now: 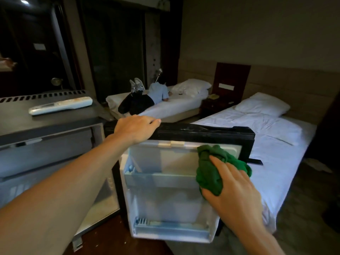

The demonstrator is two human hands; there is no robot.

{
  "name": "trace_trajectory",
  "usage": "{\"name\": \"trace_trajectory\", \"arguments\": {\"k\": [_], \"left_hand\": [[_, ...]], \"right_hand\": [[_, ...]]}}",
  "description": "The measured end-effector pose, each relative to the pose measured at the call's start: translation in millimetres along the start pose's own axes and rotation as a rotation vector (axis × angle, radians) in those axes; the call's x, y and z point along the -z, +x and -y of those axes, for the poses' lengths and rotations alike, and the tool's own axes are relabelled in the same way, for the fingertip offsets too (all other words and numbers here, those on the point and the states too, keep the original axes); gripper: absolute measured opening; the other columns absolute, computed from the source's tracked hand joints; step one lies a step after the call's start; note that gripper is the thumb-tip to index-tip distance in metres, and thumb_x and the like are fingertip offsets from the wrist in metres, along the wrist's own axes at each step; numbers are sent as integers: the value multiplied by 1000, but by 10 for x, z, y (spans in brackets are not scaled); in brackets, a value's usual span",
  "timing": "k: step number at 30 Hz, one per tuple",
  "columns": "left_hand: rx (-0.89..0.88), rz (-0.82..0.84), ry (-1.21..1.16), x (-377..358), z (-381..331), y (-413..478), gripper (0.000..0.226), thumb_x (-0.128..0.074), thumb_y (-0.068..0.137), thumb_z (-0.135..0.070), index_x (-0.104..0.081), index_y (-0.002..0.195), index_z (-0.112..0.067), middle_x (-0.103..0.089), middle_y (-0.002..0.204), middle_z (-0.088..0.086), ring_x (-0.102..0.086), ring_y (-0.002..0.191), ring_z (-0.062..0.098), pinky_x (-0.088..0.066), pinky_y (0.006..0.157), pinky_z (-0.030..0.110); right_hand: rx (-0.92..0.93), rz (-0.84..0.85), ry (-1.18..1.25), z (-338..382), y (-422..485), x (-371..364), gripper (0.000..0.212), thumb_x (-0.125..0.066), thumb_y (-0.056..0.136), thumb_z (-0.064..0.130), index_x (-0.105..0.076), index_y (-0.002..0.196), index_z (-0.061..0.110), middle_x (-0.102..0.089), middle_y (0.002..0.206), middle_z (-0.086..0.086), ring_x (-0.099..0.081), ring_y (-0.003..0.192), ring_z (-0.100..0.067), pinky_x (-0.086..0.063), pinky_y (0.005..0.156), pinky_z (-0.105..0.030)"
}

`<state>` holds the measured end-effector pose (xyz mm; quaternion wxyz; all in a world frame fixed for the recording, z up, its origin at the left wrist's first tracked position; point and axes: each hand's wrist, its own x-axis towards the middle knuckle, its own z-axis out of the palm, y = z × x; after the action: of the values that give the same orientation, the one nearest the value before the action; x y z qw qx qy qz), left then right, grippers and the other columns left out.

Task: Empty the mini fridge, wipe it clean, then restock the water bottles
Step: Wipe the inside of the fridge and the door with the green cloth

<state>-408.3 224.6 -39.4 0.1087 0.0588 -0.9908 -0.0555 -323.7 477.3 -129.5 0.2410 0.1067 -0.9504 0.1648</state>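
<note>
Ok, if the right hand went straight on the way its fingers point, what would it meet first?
The green cloth under the right hand, then probably the white inner panel of the open fridge door just behind it.

A white remote [60,105] lies on the dark cabinet top [55,124]. The near bed [276,159] carries 2 white pillows [261,105] and a dark phone [254,161]. On the far bed [176,105] lie 1 pillow [191,86] and a person [145,98]. A telephone [213,96] sits on the nightstand [215,105] between the beds.
</note>
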Motion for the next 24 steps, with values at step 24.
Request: {"name": "trace_trajectory", "arguments": {"k": [24], "left_hand": [[-151,105,-24,45,138,106,45,-18,102,-45,-46,137,-41,-43,148,2,-40,131,31,-33,96,44]], "right_hand": [[192,-98,-212,848,187,-530,38,-55,72,50,-63,103,29,-68,92,4,-55,89,-25,-34,81,-39]]}}
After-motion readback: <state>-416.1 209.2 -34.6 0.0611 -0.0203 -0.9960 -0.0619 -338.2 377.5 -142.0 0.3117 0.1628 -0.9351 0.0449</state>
